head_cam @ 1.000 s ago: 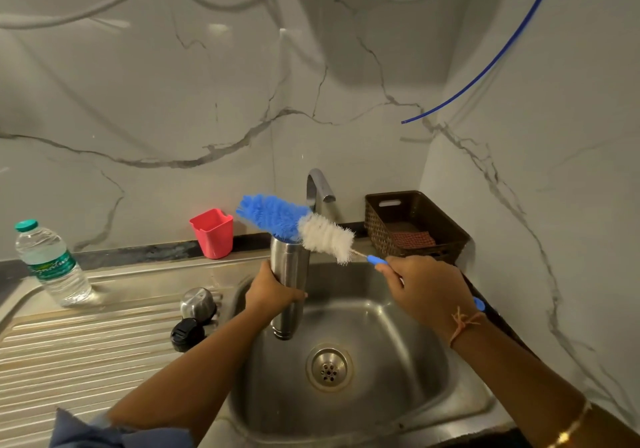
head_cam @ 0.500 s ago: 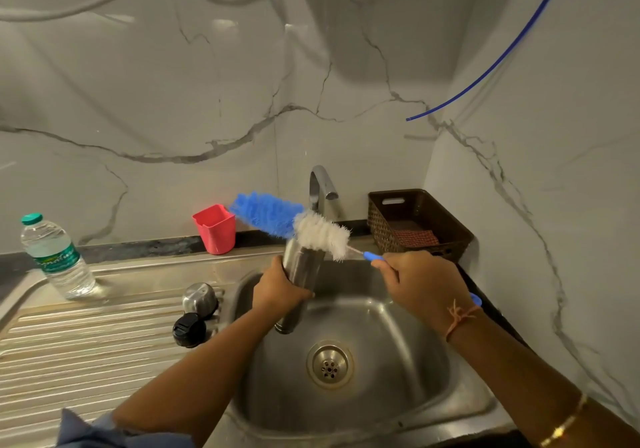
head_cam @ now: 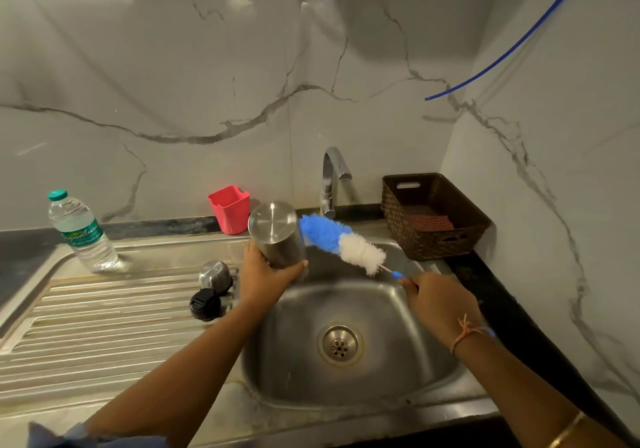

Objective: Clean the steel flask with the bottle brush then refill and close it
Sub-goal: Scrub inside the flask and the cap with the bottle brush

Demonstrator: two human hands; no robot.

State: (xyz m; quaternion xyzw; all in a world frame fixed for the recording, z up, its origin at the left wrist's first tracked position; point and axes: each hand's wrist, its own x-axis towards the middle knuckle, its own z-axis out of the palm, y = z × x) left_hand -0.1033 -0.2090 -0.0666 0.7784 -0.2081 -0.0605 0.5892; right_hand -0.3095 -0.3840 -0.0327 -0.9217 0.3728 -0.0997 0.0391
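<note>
**Ana:** Where is the shiny round steel flask (head_cam: 277, 236)?

**Ben:** It is up over the left edge of the steel sink (head_cam: 398, 371). It is tipped over, so its flat bottom faces us. I cannot see its mouth.

**Ana:** Who has it?

**Ben:** The left hand (head_cam: 266, 279). Its fingers and thumb are curled round the flask's side.

**Ana:** And the other hand?

**Ben:** The right hand (head_cam: 440, 304) is closed round the thin blue handle of the fluffy blue and white bottle brush (head_cam: 343, 243). The brush is outside the flask. Its blue tip is just beside the flask's right side. I cannot tell if they touch.

**Ana:** What is on the ridged draining board (head_cam: 86, 326)?

**Ben:** A small round steel cap (head_cam: 214, 274) and a round black lid (head_cam: 205, 304), close together, near the left hand. Farther left stands a clear plastic water bottle with a green cap (head_cam: 81, 233).

**Ana:** And at the back?

**Ben:** A red plastic cup (head_cam: 230, 208), a bent silver tap (head_cam: 330, 181), and a brown woven basket (head_cam: 436, 240) on the right.
</note>
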